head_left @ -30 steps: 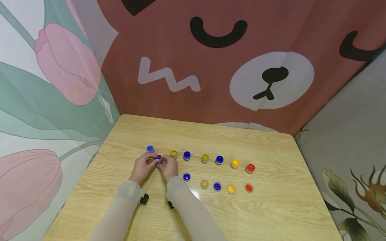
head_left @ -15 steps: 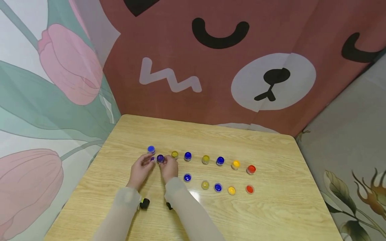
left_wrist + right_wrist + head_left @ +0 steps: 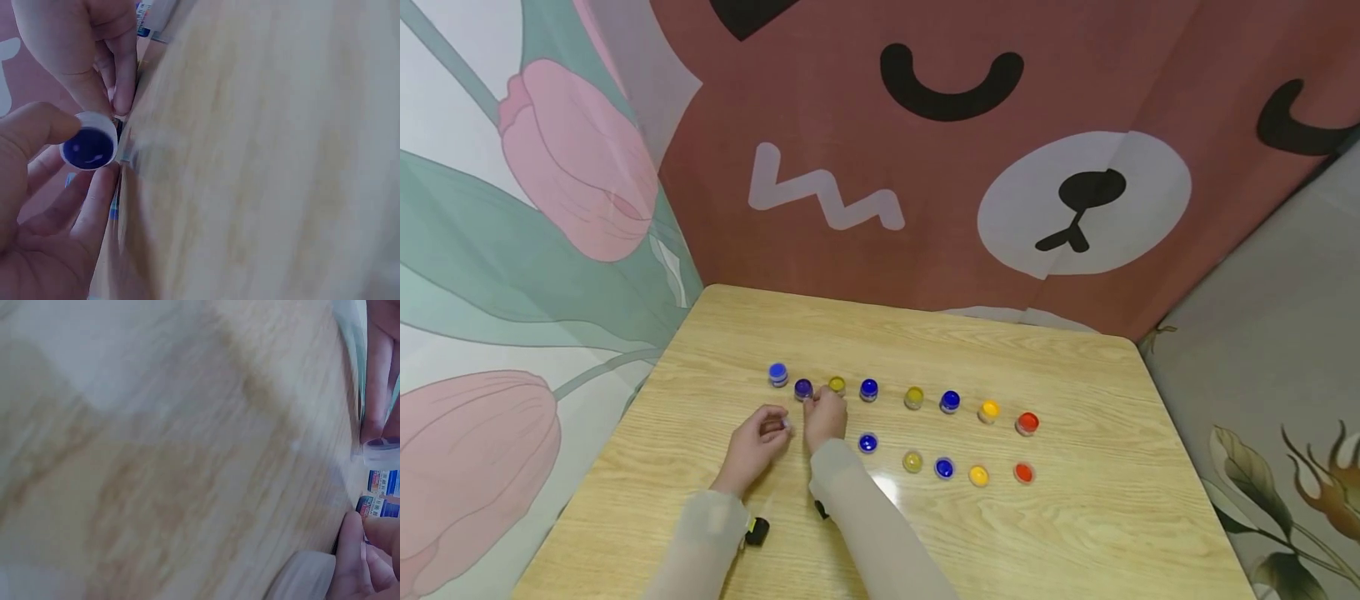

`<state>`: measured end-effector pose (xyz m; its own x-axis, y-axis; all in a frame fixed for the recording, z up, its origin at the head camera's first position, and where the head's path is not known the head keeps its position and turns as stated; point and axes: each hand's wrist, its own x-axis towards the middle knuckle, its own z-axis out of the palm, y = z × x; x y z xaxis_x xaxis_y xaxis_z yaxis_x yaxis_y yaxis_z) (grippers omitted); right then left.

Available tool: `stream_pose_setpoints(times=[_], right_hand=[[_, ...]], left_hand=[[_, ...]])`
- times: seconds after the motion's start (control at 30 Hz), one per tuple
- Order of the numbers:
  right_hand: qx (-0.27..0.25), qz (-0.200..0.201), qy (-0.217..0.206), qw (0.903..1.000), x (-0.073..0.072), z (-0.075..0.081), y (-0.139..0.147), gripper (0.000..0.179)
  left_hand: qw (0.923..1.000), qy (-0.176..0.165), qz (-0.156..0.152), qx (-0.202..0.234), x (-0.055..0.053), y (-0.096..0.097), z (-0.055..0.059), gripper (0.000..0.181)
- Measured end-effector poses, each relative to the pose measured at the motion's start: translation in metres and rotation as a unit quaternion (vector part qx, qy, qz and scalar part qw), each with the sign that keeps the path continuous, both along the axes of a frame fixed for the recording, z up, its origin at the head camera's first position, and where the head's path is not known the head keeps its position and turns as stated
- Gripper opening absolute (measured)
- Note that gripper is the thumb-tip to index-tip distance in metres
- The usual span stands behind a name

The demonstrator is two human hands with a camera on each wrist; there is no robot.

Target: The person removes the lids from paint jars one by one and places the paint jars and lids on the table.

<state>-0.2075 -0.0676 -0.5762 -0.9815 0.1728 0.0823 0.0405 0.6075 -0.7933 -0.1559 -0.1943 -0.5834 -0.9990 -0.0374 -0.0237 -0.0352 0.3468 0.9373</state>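
My left hand (image 3: 756,446) pinches a small round white lid (image 3: 89,149) between thumb and fingers, its inside coated dark purple-blue. The open purple paint jar (image 3: 803,388) stands in the back row, and my right hand (image 3: 826,417) holds it by its side. In the right wrist view those fingertips press against its printed label (image 3: 378,506). Left of it stands a light blue paint jar (image 3: 778,374). An olive-yellow paint jar (image 3: 837,384) is partly hidden behind my right hand.
Rightward the row continues with a blue jar (image 3: 868,389), an olive jar (image 3: 913,397), another blue jar (image 3: 950,402), a yellow jar (image 3: 989,411) and a red jar (image 3: 1027,423). Paint-coated lids, such as a red lid (image 3: 1024,472), lie in front on the wooden table (image 3: 1112,517).
The purple jar's lid has come off in my left hand, which has drawn back toward the front left. The jar now stands in line with the row, still held by my right hand.
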Motion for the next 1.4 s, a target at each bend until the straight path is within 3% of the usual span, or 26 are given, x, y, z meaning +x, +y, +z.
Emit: stream_pose_setpoints(times=[0.17,0.33,0.67,1.13,1.23,1.4], right_hand=[[0.013,-0.008,0.006,0.9999,0.001,0.002,-0.001,0.021],[0.028,-0.012,0.015,0.9994,0.0,0.0,-0.001,0.023],[0.056,-0.02,0.013,0.9981,-0.003,0.001,-0.001,0.025],[0.045,-0.001,-0.005,0.999,-0.002,0.006,0.002,0.024],[0.039,-0.001,-0.003,0.9992,0.0,0.006,0.002,0.022],[0.036,0.012,0.004,0.9993,0.002,0.004,0.0,0.012]], left_hand=[[0.9987,0.015,-0.036,-0.033,0.006,-0.001,0.0,0.026],[0.992,0.032,-0.082,-0.09,0.011,-0.002,0.0,0.026],[0.9826,0.064,-0.115,-0.131,0.011,0.003,-0.002,0.03],[0.9804,0.085,-0.116,-0.135,0.011,0.0,-0.004,0.028],[0.9857,0.062,-0.097,-0.123,0.009,-0.002,-0.003,0.026],[0.9924,0.034,-0.04,-0.111,-0.001,-0.007,0.002,0.024]])
